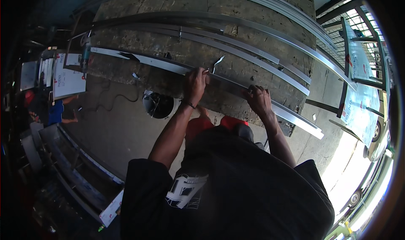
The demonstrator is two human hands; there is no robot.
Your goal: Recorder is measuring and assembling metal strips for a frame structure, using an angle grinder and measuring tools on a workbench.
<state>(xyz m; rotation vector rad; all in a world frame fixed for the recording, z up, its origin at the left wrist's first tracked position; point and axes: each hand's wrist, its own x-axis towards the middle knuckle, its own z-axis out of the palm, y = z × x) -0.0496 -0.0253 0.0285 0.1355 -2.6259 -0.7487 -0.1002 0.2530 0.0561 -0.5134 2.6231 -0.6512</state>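
Observation:
A long, straight metal profile [291, 114] lies along the near edge of the workbench, from the far left to past the bench's right end. Its left stretch looks white with a dark patch. My left hand [195, 87] is closed at the middle of the profile, thumb and fingers pinched together on its edge. Farther right, my right hand [259, 100] curls its fingers over the same profile. A crumpled pale strip [218, 63] rests on the bench just beyond, between the hands. Whether either hand also pinches some film is too small to tell.
More long metal profiles [249, 62] lie across the worn wooden bench [139, 39]. Below its near edge stands a white bucket [172, 107] with dark contents. A person in blue [57, 111] is at the far left. Racked sheets [358, 84] stand on the right.

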